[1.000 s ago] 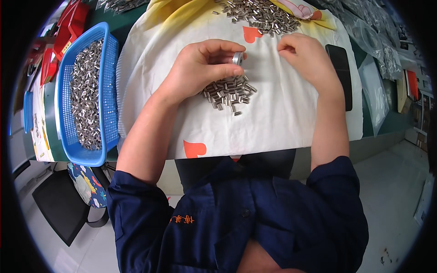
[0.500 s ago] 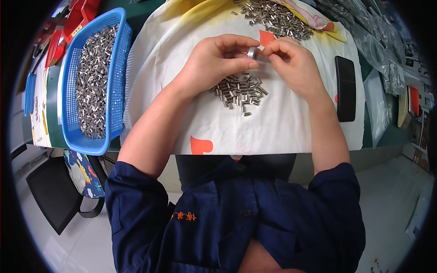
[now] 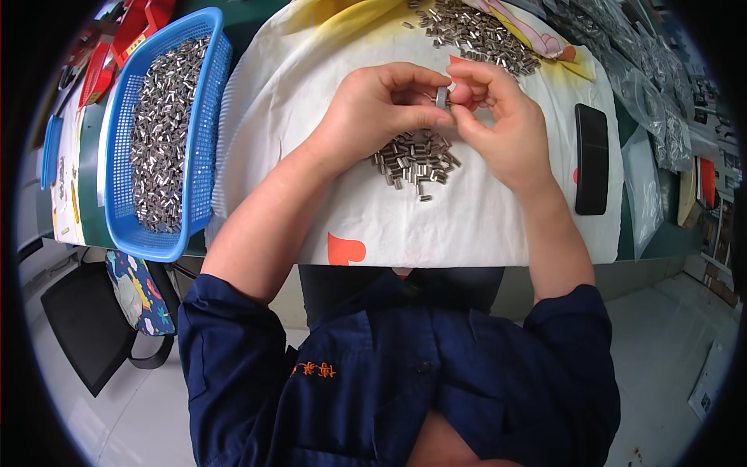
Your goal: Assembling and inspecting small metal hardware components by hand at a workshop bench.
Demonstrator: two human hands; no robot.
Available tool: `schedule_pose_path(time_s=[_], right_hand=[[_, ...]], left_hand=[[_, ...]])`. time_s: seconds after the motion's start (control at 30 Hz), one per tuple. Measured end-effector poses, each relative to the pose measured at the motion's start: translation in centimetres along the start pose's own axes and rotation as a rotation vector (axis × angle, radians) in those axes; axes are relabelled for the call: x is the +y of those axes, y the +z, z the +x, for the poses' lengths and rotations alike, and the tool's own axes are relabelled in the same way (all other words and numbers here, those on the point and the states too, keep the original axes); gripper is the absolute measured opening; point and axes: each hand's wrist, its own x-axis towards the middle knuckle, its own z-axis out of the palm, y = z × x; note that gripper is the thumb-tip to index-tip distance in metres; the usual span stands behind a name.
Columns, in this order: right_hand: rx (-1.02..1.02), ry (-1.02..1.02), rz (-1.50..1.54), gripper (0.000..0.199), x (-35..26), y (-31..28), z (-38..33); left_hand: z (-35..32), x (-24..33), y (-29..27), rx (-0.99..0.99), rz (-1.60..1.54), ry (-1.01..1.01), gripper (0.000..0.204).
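Between the thumb and fingers of my left hand [image 3: 366,113] is a small silvery metal disc or ring [image 3: 442,98], seen nearly edge-on. My right hand [image 3: 502,124] meets it from the right, thumb and fingers drawn together against the disc's right side. Whether a small piece sits in the right fingertips is too small to make out. Just below both hands, a loose pile of short shiny metal cylinders [image 3: 419,162] lies on the white cloth [image 3: 467,226]. A larger heap of similar cylinders [image 3: 478,37] lies at the far side of the cloth.
To the left stands a blue plastic basket [image 3: 204,117] full of small metal pieces. A black phone-like slab [image 3: 591,159] lies at the cloth's right side. Clear plastic bags [image 3: 650,86] crowd the far right. Red trays [image 3: 97,78] sit at the far left, above a black chair [image 3: 85,327].
The disc has turned from slanted to nearly edge-on and shifted slightly right. My right fingers have come in against it. The view has shifted a little.
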Motion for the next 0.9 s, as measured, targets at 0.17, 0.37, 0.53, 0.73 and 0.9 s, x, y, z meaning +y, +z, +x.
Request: schedule_pose_path(time_s=[0.17, 0.37, 0.53, 0.73, 0.9], right_hand=[[0.056, -0.068, 0.022, 0.029, -0.1, 0.2, 0.0], [0.112, -0.148, -0.238, 0.024, -1.1, 0.9, -0.3], [-0.003, 0.007, 0.194, 0.026, 0.1, -0.5, 0.2], [-0.05, -0.074, -0.109, 0.025, 1.0, -2.4, 0.9], [0.192, 0.082, -0.412, 0.014, 2.6, -3.6, 1.9]], left_hand=[[0.1, 0.2, 0.0, 0.0, 0.033, -0.005, 0.034], [-0.1, 0.0, 0.2, 0.05, 0.034, 0.003, 0.033], [0.0, 0.4, -0.1, -0.038, -0.024, -0.006, 0.032], [-0.4, 0.5, -0.5, -0.132, -0.04, -0.089, 0.033], [0.1, 0.4, -0.3, -0.206, 0.115, -0.098, 0.035]])
